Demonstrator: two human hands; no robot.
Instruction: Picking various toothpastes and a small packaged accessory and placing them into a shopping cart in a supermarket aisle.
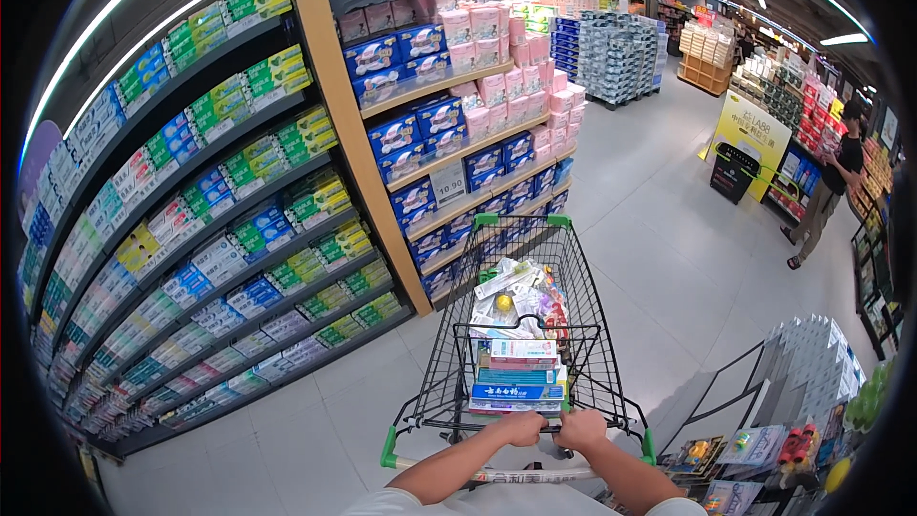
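A wire shopping cart (602, 344) with green corner caps stands before me. My left hand (524, 428) and my right hand (579, 431) lie close together, fingers curled at the black wire rim of the cart's near end. Both forearms cross above the cart's handlebar (526, 476). Just beyond my hands, toothpaste boxes (517, 393) are stacked in the cart. Farther in lies a pile of small packaged goods (512, 294), some in white packs, with a round yellow item among them. My fingertips are partly hidden, but both hands look closed on the rim.
Shelves of toothpaste boxes (236, 244) rise at the left, beside shelves of blue and pink packs (430, 136). At the right are a rack of hanging toys (745, 444), a yellow sign board (749, 132) and a standing person (834, 172). Pallet stacks (620, 57) stand farther off.
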